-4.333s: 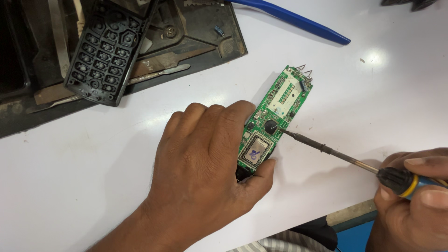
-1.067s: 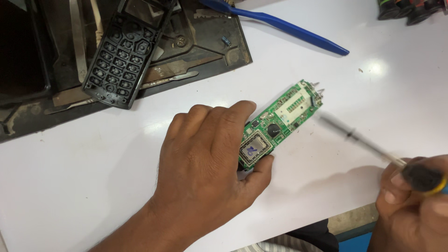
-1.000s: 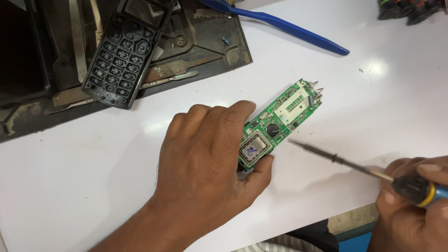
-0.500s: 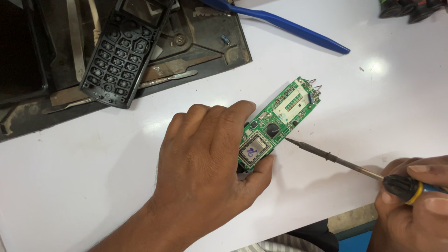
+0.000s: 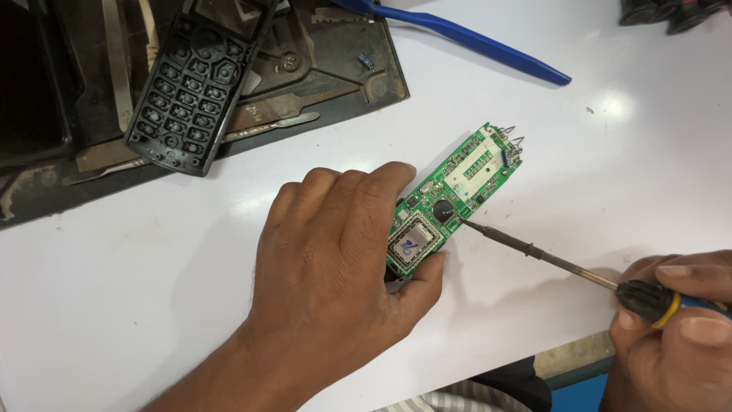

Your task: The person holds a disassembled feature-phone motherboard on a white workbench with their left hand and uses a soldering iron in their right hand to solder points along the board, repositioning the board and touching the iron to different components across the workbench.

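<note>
Green circuit board [image 5: 450, 200] lies clamped under left hand [image 5: 335, 259] fingers; right hand [image 5: 675, 328] fingers grip screwdriver [image 5: 564, 263] touching it.

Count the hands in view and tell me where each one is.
2. The left hand presses the green circuit board onto the white table. The right hand, at the lower right, grips the black-handled screwdriver, tip on the board.
</note>
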Action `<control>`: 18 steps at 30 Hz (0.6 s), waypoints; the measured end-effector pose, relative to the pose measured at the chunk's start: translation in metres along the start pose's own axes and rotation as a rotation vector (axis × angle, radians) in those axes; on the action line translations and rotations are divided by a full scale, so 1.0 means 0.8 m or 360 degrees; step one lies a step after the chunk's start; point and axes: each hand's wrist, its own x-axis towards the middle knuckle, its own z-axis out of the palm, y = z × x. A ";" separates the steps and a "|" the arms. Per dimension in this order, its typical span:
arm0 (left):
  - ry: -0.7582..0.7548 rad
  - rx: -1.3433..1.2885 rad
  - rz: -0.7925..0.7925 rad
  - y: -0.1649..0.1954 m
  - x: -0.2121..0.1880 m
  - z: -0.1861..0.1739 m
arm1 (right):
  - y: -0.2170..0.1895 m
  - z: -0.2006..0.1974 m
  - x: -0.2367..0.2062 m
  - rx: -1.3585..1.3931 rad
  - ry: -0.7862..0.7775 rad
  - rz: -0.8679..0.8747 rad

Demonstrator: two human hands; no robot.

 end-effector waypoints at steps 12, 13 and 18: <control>-0.0004 -0.0004 -0.0004 0.001 0.000 0.000 | 0.014 -0.012 0.002 -0.0147 -0.0094 -0.0119; -0.0004 -0.0005 -0.0006 0.000 0.000 -0.001 | 0.015 -0.012 0.002 -0.0115 -0.0089 -0.0034; -0.0006 -0.0002 -0.0002 0.001 0.000 -0.002 | 0.017 -0.015 -0.006 -0.0125 -0.0051 0.0077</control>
